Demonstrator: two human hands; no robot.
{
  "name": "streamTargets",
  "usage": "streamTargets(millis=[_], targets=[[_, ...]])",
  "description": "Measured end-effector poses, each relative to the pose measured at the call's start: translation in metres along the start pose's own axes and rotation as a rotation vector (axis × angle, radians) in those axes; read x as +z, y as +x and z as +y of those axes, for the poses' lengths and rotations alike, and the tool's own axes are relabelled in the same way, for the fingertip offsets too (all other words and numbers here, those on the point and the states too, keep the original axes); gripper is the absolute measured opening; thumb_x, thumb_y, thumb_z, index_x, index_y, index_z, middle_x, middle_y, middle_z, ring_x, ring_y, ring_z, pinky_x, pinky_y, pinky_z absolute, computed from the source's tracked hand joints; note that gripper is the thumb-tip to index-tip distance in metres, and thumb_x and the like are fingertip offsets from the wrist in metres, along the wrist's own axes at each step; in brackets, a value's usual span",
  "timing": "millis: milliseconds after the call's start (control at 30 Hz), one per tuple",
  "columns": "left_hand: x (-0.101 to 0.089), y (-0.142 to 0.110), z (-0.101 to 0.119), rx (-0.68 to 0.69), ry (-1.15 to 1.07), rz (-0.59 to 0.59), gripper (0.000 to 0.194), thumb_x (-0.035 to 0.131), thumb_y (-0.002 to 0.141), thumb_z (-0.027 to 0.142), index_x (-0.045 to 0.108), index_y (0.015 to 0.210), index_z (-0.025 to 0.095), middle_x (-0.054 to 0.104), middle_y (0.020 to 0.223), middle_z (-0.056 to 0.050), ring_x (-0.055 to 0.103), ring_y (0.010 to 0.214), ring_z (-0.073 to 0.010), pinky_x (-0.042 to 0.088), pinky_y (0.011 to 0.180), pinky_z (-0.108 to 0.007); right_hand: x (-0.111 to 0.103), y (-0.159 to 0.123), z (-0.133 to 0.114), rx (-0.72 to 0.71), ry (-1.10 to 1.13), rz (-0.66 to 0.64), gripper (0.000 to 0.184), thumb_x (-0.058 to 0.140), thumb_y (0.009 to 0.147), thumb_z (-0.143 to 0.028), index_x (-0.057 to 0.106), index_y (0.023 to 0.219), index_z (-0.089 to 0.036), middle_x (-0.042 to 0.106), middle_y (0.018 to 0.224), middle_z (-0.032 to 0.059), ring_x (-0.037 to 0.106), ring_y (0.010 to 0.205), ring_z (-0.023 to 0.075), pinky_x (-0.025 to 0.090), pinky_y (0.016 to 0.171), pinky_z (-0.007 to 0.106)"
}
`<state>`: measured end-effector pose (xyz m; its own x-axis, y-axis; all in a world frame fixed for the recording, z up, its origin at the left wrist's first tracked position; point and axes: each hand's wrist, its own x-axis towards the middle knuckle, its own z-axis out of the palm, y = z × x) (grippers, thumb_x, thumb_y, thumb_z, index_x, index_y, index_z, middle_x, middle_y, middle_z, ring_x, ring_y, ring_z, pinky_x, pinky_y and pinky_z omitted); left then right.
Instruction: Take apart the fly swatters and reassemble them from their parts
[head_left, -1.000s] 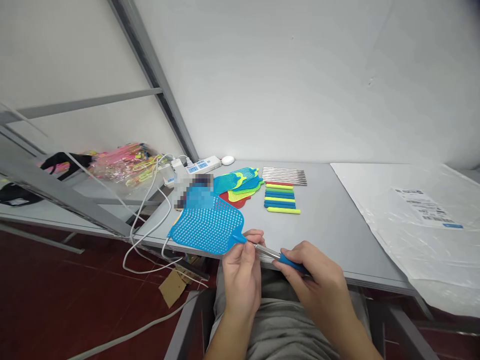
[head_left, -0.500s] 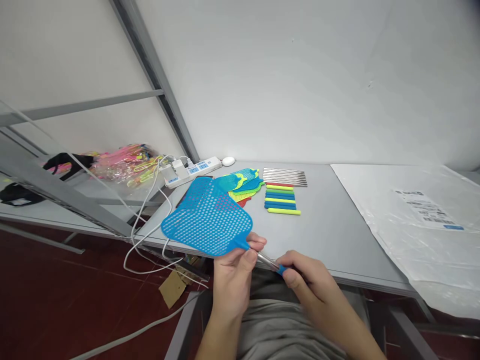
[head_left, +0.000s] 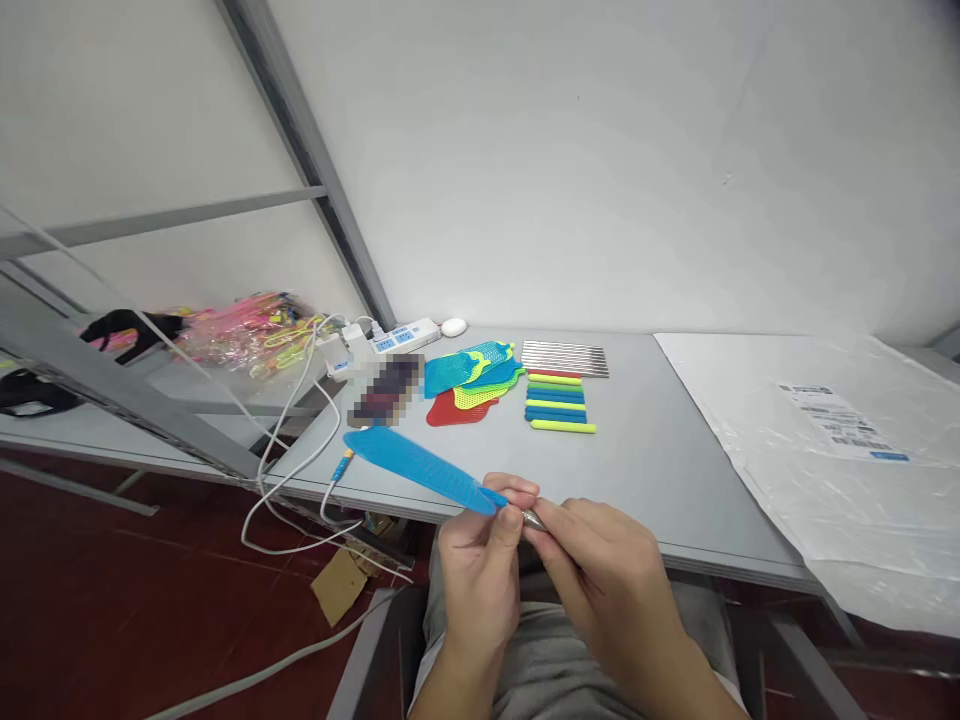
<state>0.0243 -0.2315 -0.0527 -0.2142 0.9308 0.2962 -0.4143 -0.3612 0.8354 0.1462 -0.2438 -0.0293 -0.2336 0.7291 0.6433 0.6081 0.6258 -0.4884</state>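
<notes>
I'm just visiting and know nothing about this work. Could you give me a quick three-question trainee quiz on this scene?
1. What colour is the flyswatter head held at the left hand?
2. True or false: the metal rods lie nearer the wall than the handle grips.
3. Complete: on the right side of the table lies the ____, bearing a printed label.

Key: 1. Blue. 2. True. 3. White plastic packaging.

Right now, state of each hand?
Left hand: closed, holding blue swatter head at its neck.
Right hand: closed around the metal rod, grip hiding its near end.
</notes>
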Motion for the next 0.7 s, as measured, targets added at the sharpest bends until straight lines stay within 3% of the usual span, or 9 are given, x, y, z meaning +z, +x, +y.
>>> streamTargets(millis=[167, 300, 533, 700], targets=[[-0.004, 0.003, 0.004, 0.035, -0.002, 0.093, 0.012, 0.07, 0.085, 0.028, 0.075, 0.078, 0.02, 0.07, 0.092, -0.004, 0.063, 0.093, -0.0146, 0.05, 0.086, -0.025, 0.001, 0.0, 0.001, -0.059, -0.072, 0.1, 0.013, 0.057, 0.093, -0.015, 0.065, 0.101, -0.019, 0.059, 0.067, 0.0001, 0.048, 0.062, 0.0136, 0.029, 0.061, 0.029], [-0.005, 0.002, 0.0, 0.002, -0.03, 0.145, 0.009, 0.074, 0.081, 0.03, 0.075, 0.083, 0.021, 0.069, 0.094, -0.003, 0.064, 0.093, -0.0145, 0.051, 0.086, -0.024, -0.001, 0.002, 0.004, -0.072, -0.04, 0.051, 0.011, 0.056, 0.094, -0.018, 0.064, 0.101, -0.018, 0.059, 0.068, 0.0004, 0.05, 0.062, 0.0132, 0.028, 0.063, 0.031], [0.001, -0.003, -0.004, -0.021, -0.028, -0.01, 0.023, 0.061, 0.091, 0.038, 0.073, 0.085, 0.019, 0.066, 0.098, -0.007, 0.061, 0.1, -0.0187, 0.05, 0.089, -0.03, 0.0, 0.007, 0.002, -0.098, -0.049, -0.002, 0.016, 0.051, 0.095, -0.015, 0.064, 0.104, -0.019, 0.052, 0.066, -0.0014, 0.043, 0.06, 0.0132, 0.026, 0.063, 0.031], [-0.005, 0.008, 0.004, 0.066, -0.12, 0.223, 0.022, 0.067, 0.087, 0.037, 0.07, 0.078, 0.017, 0.062, 0.089, -0.005, 0.06, 0.086, -0.0151, 0.05, 0.08, -0.028, -0.006, 0.001, 0.012, -0.095, -0.1, -0.04, 0.012, 0.053, 0.096, -0.02, 0.064, 0.098, -0.021, 0.052, 0.065, -0.0025, 0.041, 0.059, 0.0128, 0.026, 0.066, 0.032]])
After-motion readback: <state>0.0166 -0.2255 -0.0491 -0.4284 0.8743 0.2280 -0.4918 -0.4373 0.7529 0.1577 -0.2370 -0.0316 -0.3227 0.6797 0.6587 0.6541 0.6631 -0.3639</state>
